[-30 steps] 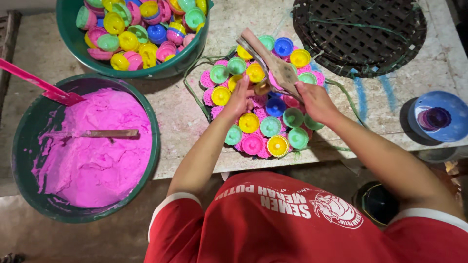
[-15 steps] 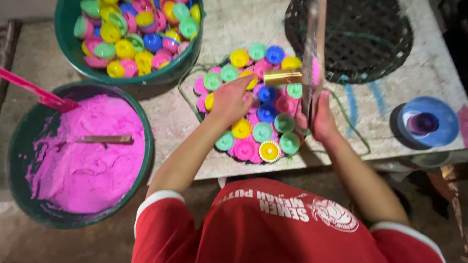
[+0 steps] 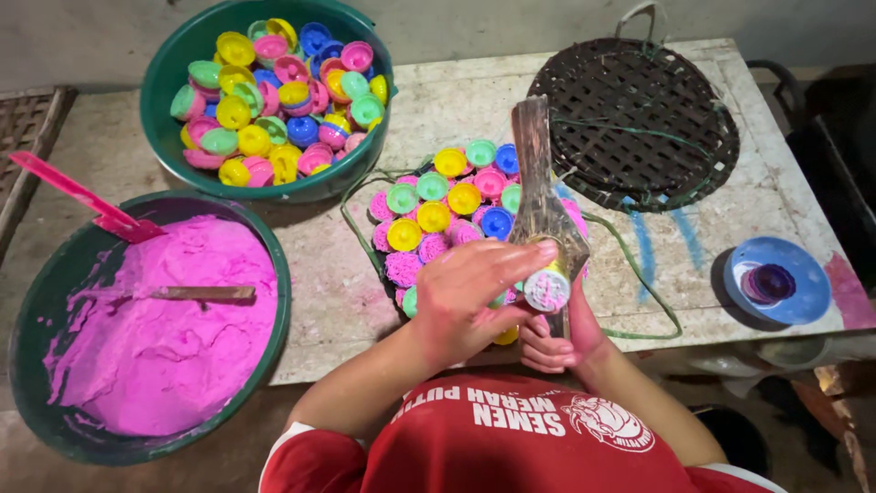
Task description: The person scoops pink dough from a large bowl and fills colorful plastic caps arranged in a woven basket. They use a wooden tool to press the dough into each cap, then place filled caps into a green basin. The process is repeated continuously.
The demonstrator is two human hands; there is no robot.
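My left hand holds a small yellow cup mould packed with pink paste, close to my chest. My right hand grips the handle of a wooden paddle, whose blade stands upright just behind the cup and touches it. Beyond the hands, a wire tray carries several coloured cup moulds, some filled with pink paste.
A green basin at the back left is full of coloured cup moulds. A second green basin holds pink paste, a wooden stick and a pink scoop. A dark woven round tray and a blue dish lie to the right.
Both hands have drawn back from the tray toward my body. The left hand has lifted a filled cup, and the paddle has turned upright against it.
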